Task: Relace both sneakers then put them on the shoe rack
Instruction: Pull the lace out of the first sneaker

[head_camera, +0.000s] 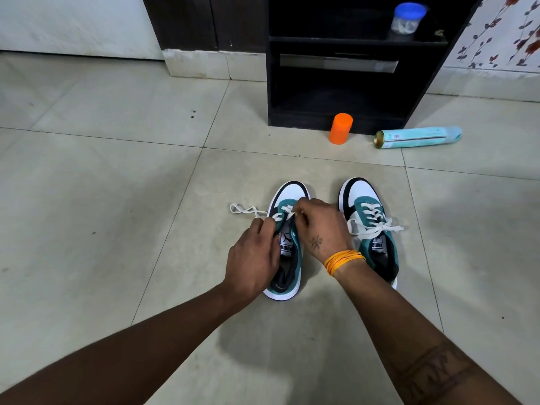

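My left hand [253, 258] grips the teal-and-white sneaker [287, 244] (half laced); my right hand [318, 229] pinches its white lace [248, 211]. Right of it, the second sneaker [369, 226] sits tied.

An orange canister [340, 128] stands far off; right of it lies a pale spray can [418, 137]; a blue-lidded jar [407, 19] sits farther back.

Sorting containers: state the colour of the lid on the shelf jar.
Blue lid on the clear jar; head view.

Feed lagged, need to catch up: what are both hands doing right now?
Left hand: grips the left sneaker at its eyelet flap.
Right hand: pinches the white lace over that sneaker's eyelets.
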The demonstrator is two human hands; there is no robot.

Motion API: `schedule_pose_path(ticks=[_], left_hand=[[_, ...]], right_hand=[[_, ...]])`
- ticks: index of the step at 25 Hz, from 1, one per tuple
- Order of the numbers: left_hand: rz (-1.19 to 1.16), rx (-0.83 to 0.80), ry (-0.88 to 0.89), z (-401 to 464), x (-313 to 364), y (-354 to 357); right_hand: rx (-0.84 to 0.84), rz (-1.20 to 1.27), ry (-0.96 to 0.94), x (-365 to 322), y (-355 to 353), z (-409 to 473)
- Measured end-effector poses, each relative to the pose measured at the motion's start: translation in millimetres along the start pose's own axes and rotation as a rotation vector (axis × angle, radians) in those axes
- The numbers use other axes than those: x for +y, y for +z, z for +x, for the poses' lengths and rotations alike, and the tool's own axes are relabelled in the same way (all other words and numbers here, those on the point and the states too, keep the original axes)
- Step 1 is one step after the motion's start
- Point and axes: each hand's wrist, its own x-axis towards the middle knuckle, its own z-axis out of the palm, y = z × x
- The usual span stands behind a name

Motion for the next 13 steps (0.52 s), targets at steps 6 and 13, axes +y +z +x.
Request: schedule_pose_path(ticks=[6,13], left_hand=[[0.002,-0.005,-0.02,-0.5,-0.1,-0.4],[-0.002,-0.016,-0.013,-0.6,0.6,0.0]], right_hand=[[0.183,0.124,0.482,12.8,-4.0,7.4],[-0.027,-0.044,0.185,-0.2,-0.4,1.0]])
